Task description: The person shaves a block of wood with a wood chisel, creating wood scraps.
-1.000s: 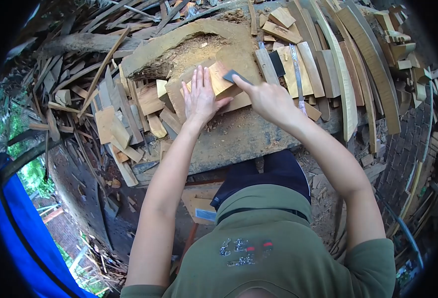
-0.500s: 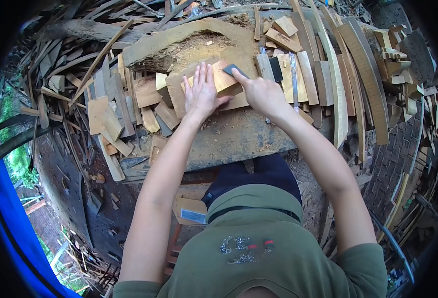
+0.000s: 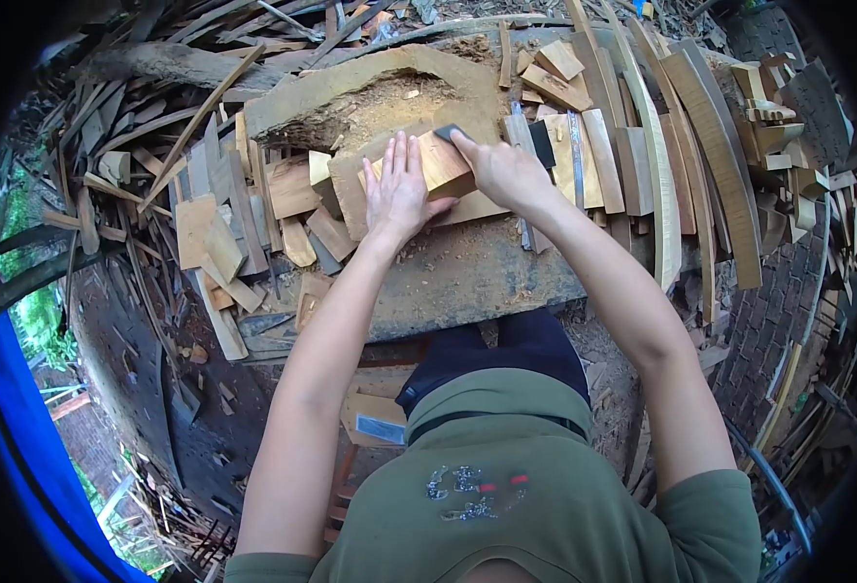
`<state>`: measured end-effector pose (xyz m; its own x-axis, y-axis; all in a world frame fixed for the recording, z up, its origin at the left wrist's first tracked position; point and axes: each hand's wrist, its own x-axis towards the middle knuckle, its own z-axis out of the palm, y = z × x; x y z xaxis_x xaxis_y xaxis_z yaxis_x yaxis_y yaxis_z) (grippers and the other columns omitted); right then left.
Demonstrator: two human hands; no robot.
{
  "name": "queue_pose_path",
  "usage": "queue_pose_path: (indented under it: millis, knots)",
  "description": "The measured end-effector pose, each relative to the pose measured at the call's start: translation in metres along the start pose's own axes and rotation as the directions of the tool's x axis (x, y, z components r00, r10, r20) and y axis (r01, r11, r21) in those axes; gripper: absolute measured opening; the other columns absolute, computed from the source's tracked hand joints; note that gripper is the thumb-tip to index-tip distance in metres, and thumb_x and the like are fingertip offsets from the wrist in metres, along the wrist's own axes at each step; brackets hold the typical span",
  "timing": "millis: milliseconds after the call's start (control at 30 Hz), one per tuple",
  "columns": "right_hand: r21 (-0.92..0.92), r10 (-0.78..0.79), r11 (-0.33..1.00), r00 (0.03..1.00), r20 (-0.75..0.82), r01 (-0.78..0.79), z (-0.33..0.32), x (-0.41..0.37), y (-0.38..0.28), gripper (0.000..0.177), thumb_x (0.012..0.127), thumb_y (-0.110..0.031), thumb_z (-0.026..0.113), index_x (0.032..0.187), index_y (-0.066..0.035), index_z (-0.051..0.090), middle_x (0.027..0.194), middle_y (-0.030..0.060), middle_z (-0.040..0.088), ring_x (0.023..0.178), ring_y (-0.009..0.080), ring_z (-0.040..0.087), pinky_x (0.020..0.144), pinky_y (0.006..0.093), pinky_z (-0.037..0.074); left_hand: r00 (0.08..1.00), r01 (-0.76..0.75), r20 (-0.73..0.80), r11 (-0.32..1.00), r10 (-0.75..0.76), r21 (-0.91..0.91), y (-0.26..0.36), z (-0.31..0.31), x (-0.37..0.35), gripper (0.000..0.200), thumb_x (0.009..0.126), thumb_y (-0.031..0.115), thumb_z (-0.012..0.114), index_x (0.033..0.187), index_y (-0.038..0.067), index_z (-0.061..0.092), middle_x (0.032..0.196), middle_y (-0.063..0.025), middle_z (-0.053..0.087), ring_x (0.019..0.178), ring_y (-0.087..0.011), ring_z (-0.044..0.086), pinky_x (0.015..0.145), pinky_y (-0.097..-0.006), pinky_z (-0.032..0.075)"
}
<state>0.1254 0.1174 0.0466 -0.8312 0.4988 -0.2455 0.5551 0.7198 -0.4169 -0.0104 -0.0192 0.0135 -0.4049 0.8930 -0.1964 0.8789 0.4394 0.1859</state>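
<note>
A light wooden block point(image 3: 440, 163) lies tilted on a larger board point(image 3: 349, 185) at the workbench's middle. My left hand point(image 3: 398, 191) rests on the block's left part, fingers stretched forward and thumb along its near edge. A small dark flat piece point(image 3: 451, 133) is gripped in my right hand point(image 3: 506, 173), at the block's far right corner. The fingers under that hand are partly hidden. Behind the block sits a hollowed slab of wood point(image 3: 389, 66) with shavings in its cavity.
The dusty workbench point(image 3: 428, 291) carries wood offcuts point(image 3: 195, 233) at left and long curved boards point(image 3: 656, 146) at right. A metal ruler-like strip point(image 3: 576, 160) lies right of my right hand. A blue sheet point(image 3: 30, 437) hangs at lower left.
My right hand has shifted slightly left with the dark piece, which now sits nearer the block's far edge. The left hand remains on the block.
</note>
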Motion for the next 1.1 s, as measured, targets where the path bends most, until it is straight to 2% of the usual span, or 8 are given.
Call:
queue_pose_path:
  millis: [133,400,433,533,667,700,800,1100]
  knots:
    - [0.010,0.109,0.993,0.965,0.239,-0.115,-0.032,-0.042,-0.013,0.050,0.099,-0.015,0.040,0.149,-0.020,0.044,0.092,0.0247,0.071,0.084,0.0412,0.071,0.081,0.0516,0.055,0.999,0.026,0.042,0.999,-0.025,-0.035,0.002,-0.003,-0.001,0.120,0.068,0.061,0.081,0.153,-0.001,0.023,0.161,-0.0186,0.024,0.150,-0.0298,0.024,0.120,-0.0610,0.015]
    - [0.488,-0.003,0.872,0.997,-0.082,0.043,0.028,-0.044,0.018,0.047,0.104,-0.023,0.039,0.150,-0.018,0.042,0.108,0.0337,0.065,0.085,0.0417,0.071,0.084,0.0498,0.054,0.999,0.007,0.041,1.000,-0.007,-0.016,0.002,-0.004,0.000,0.121,0.068,0.063,0.079,0.154,-0.001,0.022,0.161,-0.0183,0.024,0.150,-0.0297,0.023,0.120,-0.0608,0.014]
    - [0.543,0.172,0.764,0.922,0.348,-0.347,-0.020,-0.057,-0.005,0.047,0.104,-0.022,0.038,0.151,-0.018,0.040,0.113,0.0298,0.066,0.079,0.0387,0.071,0.078,0.0481,0.056,0.999,0.007,0.047,1.000,-0.006,-0.012,0.001,-0.004,0.002,0.121,0.068,0.063,0.079,0.154,-0.001,0.022,0.161,-0.0183,0.024,0.150,-0.0297,0.023,0.120,-0.0608,0.014]
    - [0.609,0.137,0.731,0.941,0.311,-0.308,-0.017,-0.056,-0.002,0.047,0.106,-0.021,0.039,0.153,-0.018,0.038,0.086,0.0190,0.068,0.065,0.0222,0.066,0.065,0.0354,0.056,1.000,-0.012,0.026,1.000,0.012,0.006,0.002,0.001,-0.002,0.120,0.068,0.063,0.079,0.153,-0.001,0.024,0.161,-0.0189,0.025,0.150,-0.0304,0.024,0.119,-0.0611,0.015]
    - [0.614,0.151,0.714,0.929,0.337,-0.338,-0.004,-0.006,0.003,0.047,0.106,-0.023,0.038,0.153,-0.021,0.039,0.084,0.0173,0.068,0.062,0.0210,0.065,0.064,0.0355,0.057,0.999,-0.047,-0.002,0.998,0.047,0.032,0.000,-0.002,0.002,0.120,0.067,0.061,0.080,0.153,-0.002,0.025,0.160,-0.0197,0.025,0.149,-0.0316,0.024,0.119,-0.0612,0.018]
    - [0.546,0.181,0.697,0.851,0.493,-0.465,-0.022,-0.006,-0.002,0.046,0.106,-0.026,0.039,0.152,-0.021,0.040,0.119,0.0232,0.067,0.101,0.0323,0.070,0.091,0.0405,0.053,0.999,-0.035,0.007,0.999,0.035,0.024,0.001,-0.003,0.002,0.120,0.067,0.061,0.081,0.153,-0.002,0.025,0.160,-0.0197,0.025,0.149,-0.0315,0.025,0.119,-0.0610,0.018]
    - [0.539,0.099,0.807,0.955,0.280,-0.242,-0.009,-0.036,0.009,0.046,0.106,-0.026,0.039,0.152,-0.020,0.040,0.138,0.0216,0.056,0.126,0.0390,0.055,0.106,0.0438,0.043,0.999,-0.031,0.021,0.999,0.031,0.021,0.002,-0.003,0.001,0.120,0.067,0.061,0.080,0.153,-0.002,0.024,0.161,-0.0196,0.025,0.149,-0.0315,0.025,0.119,-0.0606,0.017]
    - [0.498,0.094,0.861,0.994,0.047,-0.105,0.022,-0.009,0.012,0.044,0.104,-0.024,0.040,0.148,-0.018,0.044,0.115,0.0285,0.066,0.096,0.0444,0.068,0.088,0.0502,0.053,0.999,-0.031,0.021,0.999,0.030,0.040,0.000,-0.002,0.001,0.120,0.068,0.062,0.081,0.153,0.000,0.024,0.161,-0.0184,0.024,0.149,-0.0311,0.026,0.119,-0.0588,0.017]
